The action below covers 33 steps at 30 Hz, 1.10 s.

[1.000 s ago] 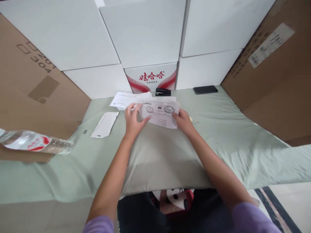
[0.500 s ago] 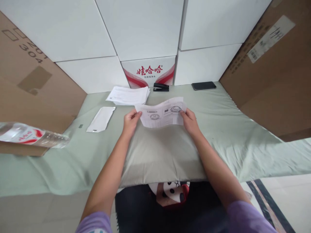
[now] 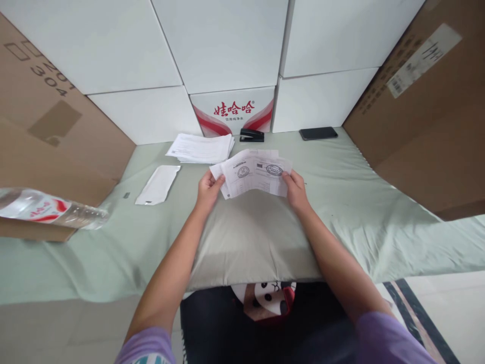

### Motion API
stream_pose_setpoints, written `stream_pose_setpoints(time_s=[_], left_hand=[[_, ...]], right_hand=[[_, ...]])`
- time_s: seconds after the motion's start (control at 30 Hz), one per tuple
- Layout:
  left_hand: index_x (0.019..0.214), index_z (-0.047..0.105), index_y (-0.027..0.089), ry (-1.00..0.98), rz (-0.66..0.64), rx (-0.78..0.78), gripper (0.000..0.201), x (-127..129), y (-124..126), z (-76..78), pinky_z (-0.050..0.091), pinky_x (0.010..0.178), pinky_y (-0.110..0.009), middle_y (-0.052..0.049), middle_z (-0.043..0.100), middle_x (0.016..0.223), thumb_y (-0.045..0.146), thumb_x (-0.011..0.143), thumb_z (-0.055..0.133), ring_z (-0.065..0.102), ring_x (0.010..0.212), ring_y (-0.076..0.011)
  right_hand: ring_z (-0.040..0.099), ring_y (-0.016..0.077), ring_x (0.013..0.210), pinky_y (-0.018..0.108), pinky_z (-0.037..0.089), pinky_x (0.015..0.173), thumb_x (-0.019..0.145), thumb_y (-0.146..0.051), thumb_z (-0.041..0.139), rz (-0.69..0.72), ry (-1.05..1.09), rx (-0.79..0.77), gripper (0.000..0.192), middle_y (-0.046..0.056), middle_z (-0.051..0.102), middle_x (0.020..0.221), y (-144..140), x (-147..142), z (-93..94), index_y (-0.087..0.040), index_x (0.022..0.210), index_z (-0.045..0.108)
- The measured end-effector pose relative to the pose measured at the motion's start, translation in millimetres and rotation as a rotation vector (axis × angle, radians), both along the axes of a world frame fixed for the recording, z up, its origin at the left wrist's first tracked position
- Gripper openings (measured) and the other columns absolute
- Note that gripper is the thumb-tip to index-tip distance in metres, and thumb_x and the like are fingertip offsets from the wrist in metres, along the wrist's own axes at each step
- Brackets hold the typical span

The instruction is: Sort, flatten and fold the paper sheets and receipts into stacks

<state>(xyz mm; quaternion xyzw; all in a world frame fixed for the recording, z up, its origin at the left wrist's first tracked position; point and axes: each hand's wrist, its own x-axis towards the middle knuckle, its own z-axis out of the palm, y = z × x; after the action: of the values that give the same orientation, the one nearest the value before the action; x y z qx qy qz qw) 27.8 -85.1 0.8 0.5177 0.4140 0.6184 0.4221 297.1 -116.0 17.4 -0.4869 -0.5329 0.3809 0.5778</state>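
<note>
At far left, a clear plastic bottle with a red-and-white label (image 3: 47, 208) showed before a brown cardboard box (image 3: 56, 121). Next, a flat white rectangular packet (image 3: 158, 185) and a stack of white printed papers (image 3: 200, 148) lay on pale green cloth (image 3: 250, 237). The left hand (image 3: 208, 191) pinched the left edge of thin, white, stamped paper sheets (image 3: 252, 178), held up between both hands near a black stapler (image 3: 252, 135); the right hand (image 3: 297, 191) gripped their right edge. Farther right lay a black rectangular phone (image 3: 318, 133).
</note>
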Motion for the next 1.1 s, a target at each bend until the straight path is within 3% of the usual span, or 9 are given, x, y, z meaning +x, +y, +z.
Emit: stream_pose_setpoints(time_s=[0.33, 0.6, 0.77, 1.0, 1.1], left_hand=[[0.111, 0.071, 0.015, -0.010, -0.045, -0.016, 0.060, -2.0, -4.7, 0.1, 0.057, 0.093, -0.036, -0.013, 0.078, 0.109, 0.058, 0.071, 0.083, 0.073, 0.108, -0.0284], [0.102, 0.074, 0.015, -0.033, -0.103, -0.067, 0.063, -3.1, -5.9, -3.4, 0.059, 0.090, -0.038, -0.013, 0.079, 0.101, 0.065, 0.065, 0.083, 0.074, 0.105, -0.0305], [0.094, 0.077, 0.012, 0.036, -0.148, -0.094, 0.074, -3.8, -8.3, 0.0, 0.061, 0.086, -0.042, -0.017, 0.079, 0.093, 0.072, 0.051, 0.086, 0.075, 0.098, -0.0346], [0.098, 0.079, 0.013, 0.092, -0.183, -0.118, 0.062, 2.8, -19.7, 7.8, 0.061, 0.086, -0.041, -0.015, 0.079, 0.101, 0.061, 0.059, 0.088, 0.075, 0.097, -0.0332], [0.103, 0.080, 0.014, 0.120, -0.247, -0.079, 0.060, 4.3, -24.7, 9.3, 0.060, 0.089, -0.040, -0.014, 0.079, 0.105, 0.059, 0.064, 0.087, 0.074, 0.101, -0.0327]], right_hand=[[0.066, 0.0286, 0.105, 0.040, 0.051, 0.092, 0.086, -0.057, 0.056, -0.027, 0.054, 0.042, 0.044, 0.007, 0.075, 0.100, 1.9, 1.5, -8.1, -0.019, 0.101, 0.074], [0.067, 0.0286, 0.107, 0.042, 0.051, 0.098, 0.082, -0.048, 0.058, -0.024, 0.123, 0.013, 0.037, 0.007, 0.076, 0.102, 8.2, 2.5, -17.6, -0.020, 0.101, 0.073], [0.067, 0.0270, 0.108, 0.042, 0.049, 0.102, 0.076, -0.037, 0.064, 0.068, 0.124, 0.053, 0.038, 0.006, 0.074, 0.110, 3.9, 1.7, -10.6, -0.022, 0.110, 0.072], [0.065, 0.0256, 0.100, 0.039, 0.051, 0.092, 0.073, -0.035, 0.060, 0.053, -0.016, 0.103, 0.041, 0.004, 0.071, 0.104, -2.5, 2.3, 0.7, -0.024, 0.111, 0.071], [0.066, 0.0258, 0.100, 0.039, 0.051, 0.090, 0.071, -0.033, 0.060, 0.119, -0.024, 0.113, 0.041, 0.004, 0.072, 0.107, -4.7, 1.4, 2.4, -0.024, 0.110, 0.070]])
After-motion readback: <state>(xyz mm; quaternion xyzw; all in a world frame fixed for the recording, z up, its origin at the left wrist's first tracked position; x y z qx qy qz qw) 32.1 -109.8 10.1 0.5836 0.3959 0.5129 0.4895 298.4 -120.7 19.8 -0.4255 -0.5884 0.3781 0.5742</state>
